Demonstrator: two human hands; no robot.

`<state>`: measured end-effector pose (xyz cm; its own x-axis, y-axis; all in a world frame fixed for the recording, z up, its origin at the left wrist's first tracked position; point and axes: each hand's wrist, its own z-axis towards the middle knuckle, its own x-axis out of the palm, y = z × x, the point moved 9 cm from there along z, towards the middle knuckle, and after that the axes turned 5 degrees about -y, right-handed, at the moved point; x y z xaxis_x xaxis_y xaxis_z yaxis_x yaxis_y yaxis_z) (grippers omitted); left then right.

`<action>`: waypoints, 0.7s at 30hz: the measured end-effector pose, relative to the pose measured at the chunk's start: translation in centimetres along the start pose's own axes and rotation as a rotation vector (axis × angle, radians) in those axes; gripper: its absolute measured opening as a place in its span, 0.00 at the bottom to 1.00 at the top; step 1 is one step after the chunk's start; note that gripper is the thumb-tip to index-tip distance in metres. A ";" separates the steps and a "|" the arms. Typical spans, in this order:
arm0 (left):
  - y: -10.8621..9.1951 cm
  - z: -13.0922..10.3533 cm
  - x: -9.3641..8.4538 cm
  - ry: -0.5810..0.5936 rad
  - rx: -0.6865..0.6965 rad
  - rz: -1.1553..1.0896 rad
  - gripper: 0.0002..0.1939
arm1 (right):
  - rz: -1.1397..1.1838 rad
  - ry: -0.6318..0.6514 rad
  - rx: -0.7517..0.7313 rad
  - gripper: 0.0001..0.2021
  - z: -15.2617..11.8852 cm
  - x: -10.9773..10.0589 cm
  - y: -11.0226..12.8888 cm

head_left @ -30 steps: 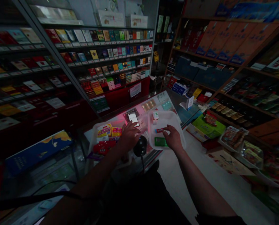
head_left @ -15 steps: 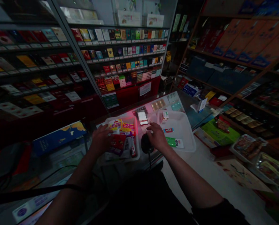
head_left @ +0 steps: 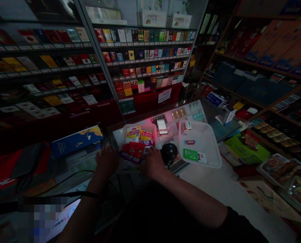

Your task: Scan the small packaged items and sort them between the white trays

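Observation:
A white plastic tray (head_left: 154, 128) full of small packets stands on the counter before me. Inside it lie yellow-and-purple packets (head_left: 146, 135), a red packet (head_left: 136, 149) and a purple one (head_left: 130, 158). At the tray's left side is my left hand (head_left: 107, 162), its fingers apart in dim light. My right hand (head_left: 153, 162) reaches over the tray's near right corner with bent fingers; what they grip, if anything, is hidden. Just right of it stands a round black device (head_left: 169, 153) with a cable. A lit phone (head_left: 162, 127) lies beyond, its screen blurred out.
A second white tray (head_left: 213, 155) at right holds a green-and-white packet (head_left: 194, 155), a small red packet (head_left: 190, 142) and a small box (head_left: 186, 127). At left lies a blue box (head_left: 77, 141). Cigarette shelves (head_left: 145, 44) rise behind the counter; a cable crosses at left.
My right hand has moved left from the black device to the packet tray. My left hand has shifted off the packets to the tray's left side. The view has turned slightly left.

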<state>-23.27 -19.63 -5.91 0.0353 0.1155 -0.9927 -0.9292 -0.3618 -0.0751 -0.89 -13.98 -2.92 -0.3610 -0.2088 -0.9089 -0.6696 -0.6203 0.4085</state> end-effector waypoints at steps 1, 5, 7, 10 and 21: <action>0.0 -0.1 0.3 0.000 0.012 -0.016 0.22 | -0.006 0.019 0.006 0.23 0.1 0.5 0.2; 0.2 -0.3 0.1 -0.081 0.022 -0.071 0.21 | -0.002 0.029 0.009 0.22 0.5 1.4 0.9; 0.2 -0.3 -0.2 -0.117 0.023 -0.089 0.19 | 0.000 0.026 0.022 0.20 0.6 1.6 0.8; 0.3 -0.2 0.1 -0.110 0.015 -0.104 0.18 | 0.001 0.003 0.042 0.18 0.7 1.8 0.4; 1.1 1.1 1.5 -0.038 0.118 -0.169 0.15 | 0.110 -0.010 -0.001 0.09 1.3 1.9 -1.2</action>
<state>-24.61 -18.78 -7.41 0.1822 0.2014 -0.9624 -0.9479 -0.2241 -0.2264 -1.57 -12.64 -5.05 -0.4390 -0.2679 -0.8576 -0.6247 -0.5951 0.5057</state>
